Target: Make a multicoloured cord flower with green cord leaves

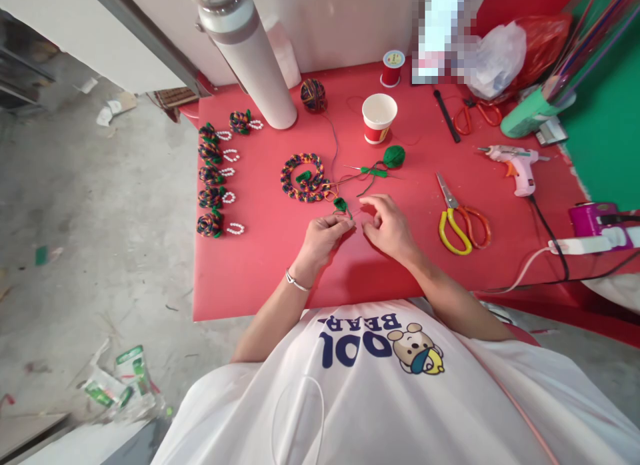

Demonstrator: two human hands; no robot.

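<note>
My left hand [327, 235] is closed in a pinch at a small green crocheted piece [341, 204], whose short yarn tail hangs by the fingertips. Facing it, my right hand [389, 226] has its thumb and index finger apart; a faint thin strand seems to run between the hands, too fine to make out. Just beyond them lies a coiled multicolour crocheted strip [285, 178] with a green bit inside its curl. A crochet hook with a green handle [374, 172] rests beside a green yarn ball [395, 156].
Several yarn flowers with white bead loops [210, 223] line the left table edge. Behind stand a tall white flask [255, 65], a multicolour yarn ball [313, 95], a paper cup [379, 118] and a red thread spool [393, 68]. Scissors [457, 218] and a pink glue gun [520, 168] lie right.
</note>
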